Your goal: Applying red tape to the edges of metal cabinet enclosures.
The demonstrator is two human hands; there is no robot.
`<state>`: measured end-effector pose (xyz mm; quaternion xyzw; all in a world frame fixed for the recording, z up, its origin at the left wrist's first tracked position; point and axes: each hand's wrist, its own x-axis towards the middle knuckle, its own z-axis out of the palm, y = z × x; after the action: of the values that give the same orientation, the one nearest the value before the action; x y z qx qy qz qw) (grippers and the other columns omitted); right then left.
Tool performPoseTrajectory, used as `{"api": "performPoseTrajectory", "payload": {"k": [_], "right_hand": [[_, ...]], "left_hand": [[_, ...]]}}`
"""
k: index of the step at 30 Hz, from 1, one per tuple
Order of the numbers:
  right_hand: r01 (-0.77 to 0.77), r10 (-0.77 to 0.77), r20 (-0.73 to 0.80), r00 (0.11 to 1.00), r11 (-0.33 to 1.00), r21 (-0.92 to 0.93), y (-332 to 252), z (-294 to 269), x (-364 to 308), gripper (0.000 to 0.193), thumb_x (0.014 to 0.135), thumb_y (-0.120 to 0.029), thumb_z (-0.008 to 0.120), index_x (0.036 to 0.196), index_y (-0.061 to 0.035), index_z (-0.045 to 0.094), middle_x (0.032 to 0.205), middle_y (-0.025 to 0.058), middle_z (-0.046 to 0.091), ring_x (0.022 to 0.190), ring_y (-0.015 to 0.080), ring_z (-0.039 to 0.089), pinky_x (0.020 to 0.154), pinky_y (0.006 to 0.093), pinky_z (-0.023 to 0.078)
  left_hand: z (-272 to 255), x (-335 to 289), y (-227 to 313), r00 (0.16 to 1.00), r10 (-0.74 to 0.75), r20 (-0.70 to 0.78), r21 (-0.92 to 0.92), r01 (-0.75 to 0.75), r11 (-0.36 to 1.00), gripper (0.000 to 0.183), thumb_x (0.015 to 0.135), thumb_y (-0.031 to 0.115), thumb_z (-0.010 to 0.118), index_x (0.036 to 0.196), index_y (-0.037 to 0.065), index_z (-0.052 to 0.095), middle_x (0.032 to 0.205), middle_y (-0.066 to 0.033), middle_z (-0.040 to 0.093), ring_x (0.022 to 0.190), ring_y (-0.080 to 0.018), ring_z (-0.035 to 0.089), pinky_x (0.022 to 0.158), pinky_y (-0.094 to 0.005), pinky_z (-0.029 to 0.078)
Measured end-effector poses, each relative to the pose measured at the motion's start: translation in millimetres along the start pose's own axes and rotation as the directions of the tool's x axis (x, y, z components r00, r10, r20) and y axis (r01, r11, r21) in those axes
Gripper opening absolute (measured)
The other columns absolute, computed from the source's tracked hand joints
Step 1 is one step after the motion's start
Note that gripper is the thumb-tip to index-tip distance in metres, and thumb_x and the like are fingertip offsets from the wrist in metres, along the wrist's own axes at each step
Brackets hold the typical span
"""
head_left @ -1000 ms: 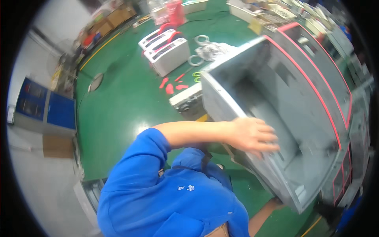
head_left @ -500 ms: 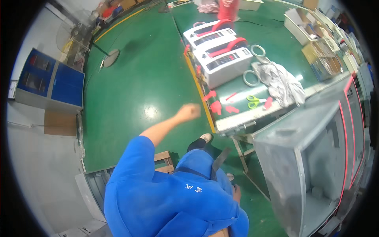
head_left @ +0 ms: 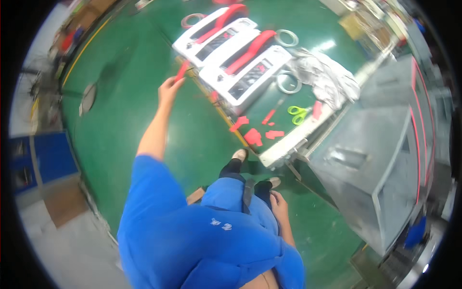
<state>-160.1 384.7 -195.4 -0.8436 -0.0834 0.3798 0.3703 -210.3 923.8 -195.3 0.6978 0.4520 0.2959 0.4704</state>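
My left hand (head_left: 168, 92) reaches out to the front edge of the table, beside the farther of two white tape dispensers (head_left: 219, 31). Its fingers close on a strip of red tape (head_left: 182, 71) at that machine's outlet. The nearer tape dispenser (head_left: 246, 79) carries a red roll on top, and a bit of red tape hangs at its front. By my thigh hangs my right hand (head_left: 280, 206), its fingers loosely bent and apart, with nothing seen in it.
Red tape pieces (head_left: 253, 137), green scissors (head_left: 299, 113), a red-handled cutter (head_left: 269, 116), pale tape rings (head_left: 288, 82) and a grey cloth (head_left: 327, 79) lie on the green tabletop. Grey metal cabinets (head_left: 358, 154) with red edging stand right. A round stand base (head_left: 88, 98) is at left.
My left hand has moved forward to the farther dispenser and now grips red tape there. The view has turned, and my right hand shows more fully beside my thigh.
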Motion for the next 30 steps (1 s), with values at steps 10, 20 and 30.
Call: {"api": "performPoseTrajectory", "payload": {"k": [10,20,30], "right_hand": [[0.863,-0.91,-0.001,0.415,0.393,-0.318,-234.9,-48.0,-7.2,0.044,0.07,-0.016,0.064,0.111,-0.0064,0.051,0.109,0.0116,0.052,0.104,0.0275,0.048,0.087,0.0381,0.04],[0.661,-0.707,-0.101,0.7,0.695,-0.284,-151.0,-138.1,-77.4,0.013,0.075,-0.015,0.062,0.082,-0.0049,0.058,0.076,0.0071,0.053,0.074,0.0232,0.055,0.067,0.0323,0.044],[0.325,-0.401,-0.666,0.629,0.914,-0.244,-27.0,-343.9,-227.1,0.01,0.074,-0.005,0.063,0.084,-0.0012,0.063,0.074,0.0065,0.06,0.064,0.0144,0.055,0.061,0.0243,0.043]], "left_hand": [[19.2,-202.2,147.1,0.533,0.122,0.837,-0.023,-0.188,0.982,0.017,0.074,0.007,0.067,0.09,0.003,0.064,0.071,-0.0036,0.059,0.061,-0.0095,0.053,0.053,-0.0217,0.042],[83.4,-275.4,220.1,0.191,0.342,0.92,-0.275,-0.307,0.911,0.022,0.074,0.008,0.067,0.095,0.004,0.064,0.069,-0.0062,0.059,0.058,-0.0139,0.053,0.053,-0.026,0.042],[150.2,-329.8,277.4,0.143,0.131,0.981,-0.066,-0.389,0.919,0.021,0.075,0.006,0.066,0.095,0.001,0.063,0.074,-0.0072,0.065,0.061,-0.0094,0.059,0.055,-0.0222,0.048]]}}
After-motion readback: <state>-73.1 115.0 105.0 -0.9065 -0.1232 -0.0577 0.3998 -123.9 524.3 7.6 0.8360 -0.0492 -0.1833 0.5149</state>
